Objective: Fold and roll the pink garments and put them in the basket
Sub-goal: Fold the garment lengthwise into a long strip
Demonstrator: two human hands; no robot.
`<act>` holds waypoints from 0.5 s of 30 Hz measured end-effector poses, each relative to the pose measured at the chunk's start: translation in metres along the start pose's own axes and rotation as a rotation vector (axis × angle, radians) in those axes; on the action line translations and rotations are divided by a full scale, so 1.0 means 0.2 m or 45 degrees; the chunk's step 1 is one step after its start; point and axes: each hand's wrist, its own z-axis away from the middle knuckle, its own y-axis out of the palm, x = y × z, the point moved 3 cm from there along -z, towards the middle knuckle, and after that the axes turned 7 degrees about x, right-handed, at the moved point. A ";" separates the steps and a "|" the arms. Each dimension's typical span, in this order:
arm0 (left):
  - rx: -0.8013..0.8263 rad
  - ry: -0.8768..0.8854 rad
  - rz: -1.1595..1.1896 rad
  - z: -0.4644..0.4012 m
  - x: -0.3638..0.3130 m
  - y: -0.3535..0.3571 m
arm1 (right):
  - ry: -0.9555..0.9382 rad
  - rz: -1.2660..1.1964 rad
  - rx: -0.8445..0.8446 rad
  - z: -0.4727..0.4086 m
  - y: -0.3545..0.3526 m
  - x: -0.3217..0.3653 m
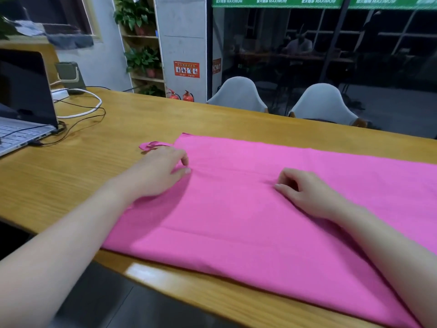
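A large pink garment [248, 214] lies spread flat on the wooden table [99, 162], running off the right edge of the view. A thin pink strap [151, 146] pokes out at its far left corner. My left hand [160, 172] rests on the garment's left side, thumb and forefinger pinching the cloth at a faint crease. My right hand [307, 192] sits near the middle of the garment, its fingers curled and pinching the cloth along that same crease. No basket is in view.
An open laptop [21, 102] with black and white cables [80, 107] sits at the table's far left. Two white chairs [238, 93] [324, 102] stand beyond the far edge. The garment reaches close to the table's near edge [189, 286].
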 end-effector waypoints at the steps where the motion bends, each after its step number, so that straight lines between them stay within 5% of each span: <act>1: -0.016 0.032 -0.042 0.01 0.01 0.05 | 0.005 0.054 -0.046 0.01 0.03 -0.01; 15: -0.595 0.369 -0.323 0.17 -0.08 0.05 | -0.104 0.255 -0.099 0.02 0.07 0.04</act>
